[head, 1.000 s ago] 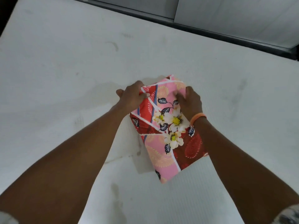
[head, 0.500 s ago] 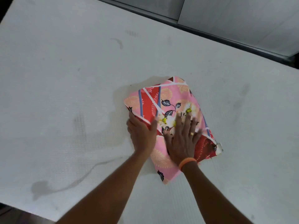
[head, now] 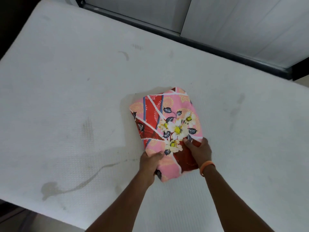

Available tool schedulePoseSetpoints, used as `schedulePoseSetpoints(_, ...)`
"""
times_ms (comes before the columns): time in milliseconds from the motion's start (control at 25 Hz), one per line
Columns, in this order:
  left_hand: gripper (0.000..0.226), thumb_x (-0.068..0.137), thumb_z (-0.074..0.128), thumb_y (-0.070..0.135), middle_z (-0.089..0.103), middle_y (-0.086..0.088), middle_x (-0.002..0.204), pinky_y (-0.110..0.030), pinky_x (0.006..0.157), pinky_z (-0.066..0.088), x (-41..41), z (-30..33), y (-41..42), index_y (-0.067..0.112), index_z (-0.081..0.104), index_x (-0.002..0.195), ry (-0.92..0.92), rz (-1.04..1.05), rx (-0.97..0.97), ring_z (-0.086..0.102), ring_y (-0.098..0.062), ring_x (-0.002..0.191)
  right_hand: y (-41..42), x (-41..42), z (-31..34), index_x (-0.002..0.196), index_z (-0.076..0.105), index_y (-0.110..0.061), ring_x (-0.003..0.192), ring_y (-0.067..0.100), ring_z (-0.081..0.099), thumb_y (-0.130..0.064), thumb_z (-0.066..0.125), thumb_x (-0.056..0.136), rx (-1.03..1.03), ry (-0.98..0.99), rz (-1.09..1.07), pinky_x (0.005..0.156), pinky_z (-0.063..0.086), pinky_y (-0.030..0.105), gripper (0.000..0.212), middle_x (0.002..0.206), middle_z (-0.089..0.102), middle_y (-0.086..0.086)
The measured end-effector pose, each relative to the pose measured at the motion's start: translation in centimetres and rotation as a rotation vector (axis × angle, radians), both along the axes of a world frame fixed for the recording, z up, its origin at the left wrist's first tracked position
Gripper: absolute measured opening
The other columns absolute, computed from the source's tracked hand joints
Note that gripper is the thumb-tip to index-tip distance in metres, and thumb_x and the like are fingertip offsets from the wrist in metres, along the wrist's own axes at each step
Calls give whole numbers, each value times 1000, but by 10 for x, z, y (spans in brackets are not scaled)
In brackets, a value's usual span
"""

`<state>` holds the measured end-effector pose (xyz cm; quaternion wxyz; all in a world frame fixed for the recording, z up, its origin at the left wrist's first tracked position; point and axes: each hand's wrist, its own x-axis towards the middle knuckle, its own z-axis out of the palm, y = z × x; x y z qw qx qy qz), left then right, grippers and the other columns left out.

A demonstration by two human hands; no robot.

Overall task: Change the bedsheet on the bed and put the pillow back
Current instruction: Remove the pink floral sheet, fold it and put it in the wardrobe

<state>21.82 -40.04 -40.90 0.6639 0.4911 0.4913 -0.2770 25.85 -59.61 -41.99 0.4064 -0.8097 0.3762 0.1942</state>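
A folded bedsheet [head: 168, 121], pink and red with white flowers, lies in the middle of the bare white mattress [head: 66, 106]. My left hand [head: 150, 163] grips the sheet's near left corner, thumb on top. My right hand [head: 199, 151], with an orange band at the wrist, holds the near right edge with its fingers curled into the cloth. No pillow is in view.
The mattress carries grey stains on its left and right parts. A dark bed frame rail [head: 217, 51] runs along the far side below pale wall panels [head: 242, 22]. The mattress's near left edge [head: 33, 210] drops to the floor.
Both hands slid from the sheet's far end back to its near edge. The right hand was pressing flat on top half a second ago and now curls on the cloth.
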Motion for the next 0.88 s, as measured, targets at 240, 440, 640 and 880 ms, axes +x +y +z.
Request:
schedulePoseSetpoints(240,54,74,85,17,71,-15,109,-54,81,59,-16,81,55,12,59,120,10,-70,5,69,-35,97,25,-34,85,123,63,-7,106,40,66,-14,76,79,807,109,-298,88,55,56,46,113,71,18)
schedulePoseSetpoints(440,47,79,79,13,72,-21,106,-43,68,59,-53,158,86,10,58,121,-6,-112,-89,71,-38,95,39,-65,177,122,58,-7,85,38,64,-6,64,84,955,229,-225,45,51,34,38,108,67,22)
schedulePoseSetpoints(640,63,74,76,-1,71,-18,113,-49,78,58,-80,244,85,16,54,131,-241,-179,-126,69,-39,100,30,-95,260,133,54,-4,105,43,64,4,65,64,1025,20,-119,75,58,49,71,123,64,26)
schedulePoseSetpoints(880,88,55,94,37,63,-22,128,-51,95,51,-101,359,91,7,60,131,-669,-272,-532,61,-37,115,-41,-169,366,143,42,2,131,48,43,-1,76,76,1239,-425,63,106,41,56,76,143,44,30)
